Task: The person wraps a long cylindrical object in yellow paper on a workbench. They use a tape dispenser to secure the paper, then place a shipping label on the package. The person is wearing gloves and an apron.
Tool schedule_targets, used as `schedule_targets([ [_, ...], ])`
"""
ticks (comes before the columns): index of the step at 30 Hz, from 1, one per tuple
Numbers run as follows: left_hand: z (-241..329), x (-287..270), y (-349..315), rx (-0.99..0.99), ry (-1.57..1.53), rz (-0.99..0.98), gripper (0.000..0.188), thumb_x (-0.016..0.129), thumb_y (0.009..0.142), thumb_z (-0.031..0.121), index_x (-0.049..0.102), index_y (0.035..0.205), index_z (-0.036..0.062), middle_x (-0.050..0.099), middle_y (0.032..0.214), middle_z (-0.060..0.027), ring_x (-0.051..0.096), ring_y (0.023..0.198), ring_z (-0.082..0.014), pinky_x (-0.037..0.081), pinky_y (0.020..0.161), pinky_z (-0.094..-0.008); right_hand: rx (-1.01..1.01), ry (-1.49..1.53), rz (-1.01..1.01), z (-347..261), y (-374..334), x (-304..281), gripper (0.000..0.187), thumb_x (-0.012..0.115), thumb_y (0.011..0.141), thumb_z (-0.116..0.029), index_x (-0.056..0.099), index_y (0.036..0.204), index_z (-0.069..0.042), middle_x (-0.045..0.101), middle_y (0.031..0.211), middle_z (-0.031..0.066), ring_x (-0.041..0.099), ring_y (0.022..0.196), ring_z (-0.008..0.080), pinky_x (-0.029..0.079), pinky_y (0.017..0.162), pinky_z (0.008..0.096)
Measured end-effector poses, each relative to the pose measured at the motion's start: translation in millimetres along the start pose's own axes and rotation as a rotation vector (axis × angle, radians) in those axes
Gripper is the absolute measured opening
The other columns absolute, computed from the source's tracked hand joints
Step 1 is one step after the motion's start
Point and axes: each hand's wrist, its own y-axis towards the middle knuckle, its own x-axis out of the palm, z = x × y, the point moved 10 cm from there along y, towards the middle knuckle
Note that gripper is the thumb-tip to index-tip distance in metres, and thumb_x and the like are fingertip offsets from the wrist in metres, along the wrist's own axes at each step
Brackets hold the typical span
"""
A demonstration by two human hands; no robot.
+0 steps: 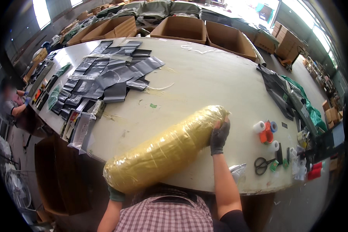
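Note:
A long, thick roll wrapped in shiny yellow plastic film lies at a slant over the near edge of the table. My right hand, in a dark grey glove with bare fingertips, grips its far right end. At the near left end, my left hand supports the roll from below. Only the green glove cuff shows there; the fingers are hidden behind the roll. A crumpled silvery plastic piece lies by my right forearm.
Dark plastic bags cover the table's left. On the right are black scissors, an orange tape dispenser, tape rolls and dark sheeting. Cardboard boxes line the far edge. Another person stands at far left.

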Motion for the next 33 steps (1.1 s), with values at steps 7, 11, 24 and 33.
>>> schedule_targets([
  [7, -15.3, -47.3, 29.6, -0.219, -0.217, 0.057, 0.065, 0.041, 0.095, 0.058, 0.037, 0.145, 0.0166, 0.048, 0.141, -0.0088, 0.044, 0.129, -0.0319, 0.041, 0.105, -0.0492, 0.283, 1.195, -0.344, -49.3, 85.4, 59.5, 0.072, 0.029, 0.1, -0.056, 0.026, 0.149, -0.003, 0.025, 0.155, 0.0157, 0.019, 0.145, 0.0252, 0.013, 0.117, 0.0391],
  [11, 12.9, -54.7, 55.9, -0.154, 0.966, -0.044, 0.058, 0.043, 0.093, 0.053, 0.042, 0.139, 0.0172, 0.052, 0.136, -0.0066, 0.051, 0.119, -0.0272, 0.045, 0.096, -0.0513, 0.117, 0.836, -0.617, -62.0, 64.6, 95.3, 0.053, 0.046, 0.1, -0.035, 0.041, 0.142, -0.003, 0.036, 0.15, 0.0148, 0.027, 0.142, 0.0268, 0.019, 0.116, 0.0391],
  [24, -71.0, 88.6, -29.7, -0.708, -0.159, 0.425, 0.073, 0.03, 0.089, 0.072, 0.047, 0.135, 0.0188, 0.066, 0.111, -0.0154, 0.066, 0.067, -0.0415, 0.056, 0.06, -0.0581, -0.258, -0.116, -0.926, -23.9, 6.6, 77.0, 0.046, 0.056, 0.091, -0.036, 0.052, 0.129, -0.01, 0.06, 0.12, 0.02, 0.058, 0.11, 0.0349, 0.048, 0.091, 0.0451],
  [33, 58.9, 182.3, -5.7, 0.46, 1.295, 0.483, 0.066, 0.057, 0.092, 0.035, 0.033, 0.143, 0.0016, 0.042, 0.139, -0.0192, 0.042, 0.127, -0.0384, 0.035, 0.105, -0.0474, 0.205, -0.949, -0.925, 127.6, -125.0, -165.9, 0.066, 0.044, 0.088, -0.065, 0.072, 0.071, -0.008, 0.064, 0.064, 0.0175, 0.066, 0.064, 0.0359, 0.05, 0.058, 0.0448],
])
